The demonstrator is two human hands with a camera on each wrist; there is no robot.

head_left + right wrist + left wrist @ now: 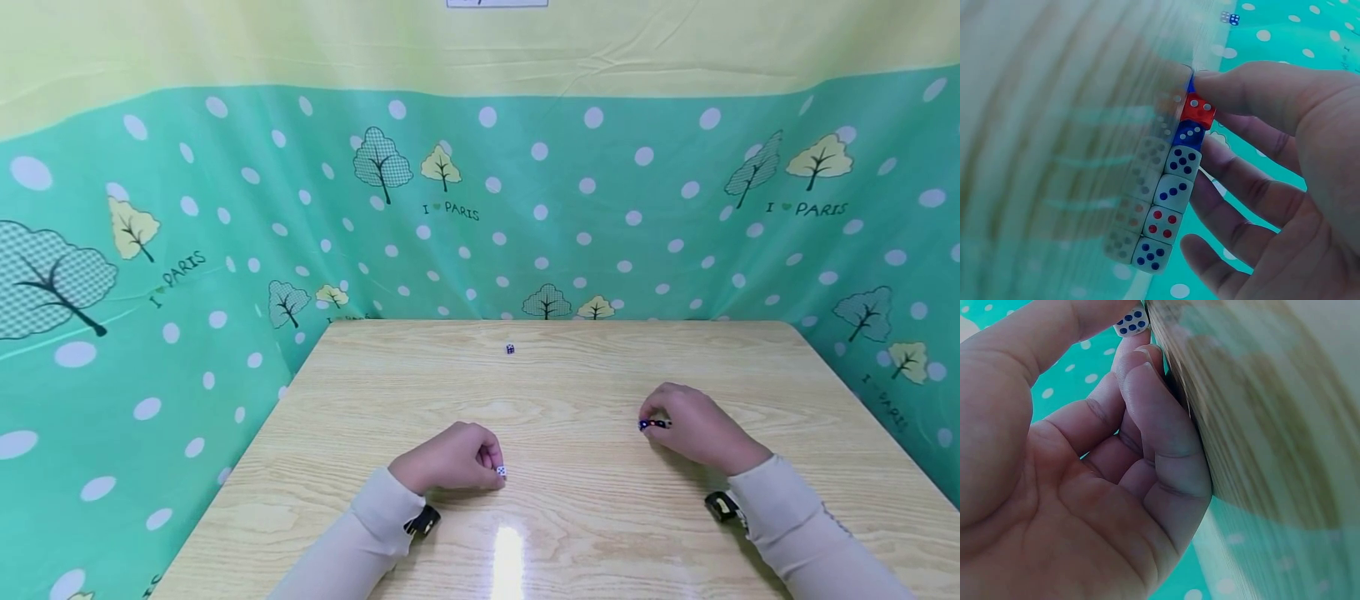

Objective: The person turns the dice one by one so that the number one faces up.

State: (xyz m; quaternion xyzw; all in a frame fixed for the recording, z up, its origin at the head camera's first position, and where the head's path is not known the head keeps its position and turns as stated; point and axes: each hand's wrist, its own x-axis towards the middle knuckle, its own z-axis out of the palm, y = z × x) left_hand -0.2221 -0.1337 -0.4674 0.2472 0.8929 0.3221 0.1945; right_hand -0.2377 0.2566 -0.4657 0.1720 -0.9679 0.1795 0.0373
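Observation:
In the head view my left hand (459, 457) pinches a white die (501, 472) between thumb and fingertips, low over the table. Close up, the left wrist view shows blue pips on this white die (1132, 324) at the top, with the other fingers curled below. My right hand (693, 425) is at a straight row of dice (654, 424) on the right side. Its thumb and forefinger pinch the blue die at the row's end. After that come a red die (1198, 111), a blue die (1189, 134) and several white dice (1174, 191), all touching.
A dark blue die (510, 349) sits alone near the table's far edge. The wooden table (420, 375) is glossy and reflects light near the front. A green dotted curtain (540, 183) hangs behind and along both sides. Each wrist wears a black device.

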